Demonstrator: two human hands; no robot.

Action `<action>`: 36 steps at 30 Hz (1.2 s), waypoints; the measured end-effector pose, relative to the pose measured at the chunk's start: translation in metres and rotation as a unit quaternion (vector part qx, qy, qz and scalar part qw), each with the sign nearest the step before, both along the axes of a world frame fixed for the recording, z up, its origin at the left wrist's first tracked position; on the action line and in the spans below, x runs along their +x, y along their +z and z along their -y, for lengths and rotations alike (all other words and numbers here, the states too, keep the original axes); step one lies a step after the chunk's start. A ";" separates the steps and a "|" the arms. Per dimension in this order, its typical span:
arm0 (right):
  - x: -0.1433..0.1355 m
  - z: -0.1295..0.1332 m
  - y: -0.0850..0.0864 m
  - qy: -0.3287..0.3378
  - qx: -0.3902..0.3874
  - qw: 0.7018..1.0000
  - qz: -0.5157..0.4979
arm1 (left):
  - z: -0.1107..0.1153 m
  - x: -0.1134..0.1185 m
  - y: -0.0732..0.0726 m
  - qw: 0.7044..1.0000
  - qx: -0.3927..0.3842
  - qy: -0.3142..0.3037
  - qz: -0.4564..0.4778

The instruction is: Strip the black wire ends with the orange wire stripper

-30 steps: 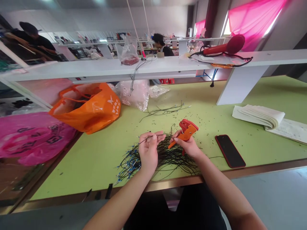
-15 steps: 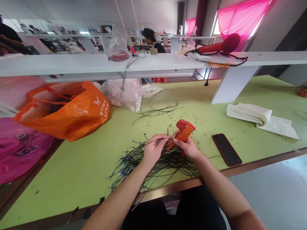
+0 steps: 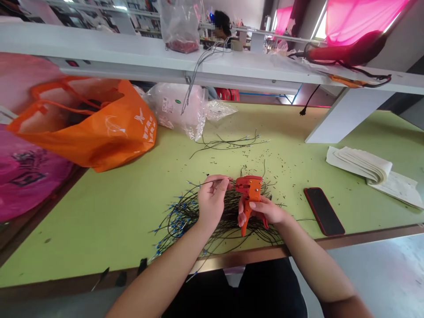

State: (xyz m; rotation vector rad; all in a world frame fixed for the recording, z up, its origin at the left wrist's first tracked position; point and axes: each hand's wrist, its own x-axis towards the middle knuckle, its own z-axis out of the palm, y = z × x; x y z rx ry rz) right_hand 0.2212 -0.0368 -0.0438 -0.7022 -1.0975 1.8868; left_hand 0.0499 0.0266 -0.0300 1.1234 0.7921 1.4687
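Observation:
My right hand (image 3: 261,211) is wrapped round the handles of an orange-red wire stripper (image 3: 253,190), whose head points left. My left hand (image 3: 213,198) pinches a thin black wire (image 3: 195,183) between thumb and fingers, with the wire's end at the tool's jaws. Whether the jaws grip it is too small to tell. Beneath both hands lies a heap of black wires (image 3: 185,216) with blue and bare silvery ends toward the left.
A phone (image 3: 323,211) and folded papers (image 3: 361,163) lie to the right. An orange bag (image 3: 115,132) stands at the left. Loose wires (image 3: 228,142) and black scraps lie beyond my hands. A white shelf (image 3: 132,53) crosses the back, bearing a red hair dryer (image 3: 347,53).
The stripper has turned from tilted to nearly upright, its head now facing my left hand at the wire's end. My hands have drawn slightly apart. The camera view has tipped downward.

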 end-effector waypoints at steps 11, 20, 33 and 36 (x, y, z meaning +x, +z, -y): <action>0.002 0.001 0.000 -0.034 0.006 0.999 0.006 | 0.006 0.002 -0.005 0.999 -0.025 -0.018 0.017; -0.001 0.000 -0.001 -0.019 0.005 1.000 0.004 | 0.002 0.008 -0.012 0.992 -0.101 -0.045 0.065; -0.007 0.005 0.003 -0.114 0.005 0.992 0.058 | 0.008 0.004 -0.004 0.999 -0.036 -0.014 -0.014; -0.010 0.007 0.003 -0.133 0.022 0.988 0.070 | 0.007 0.004 -0.006 0.999 -0.027 -0.015 -0.018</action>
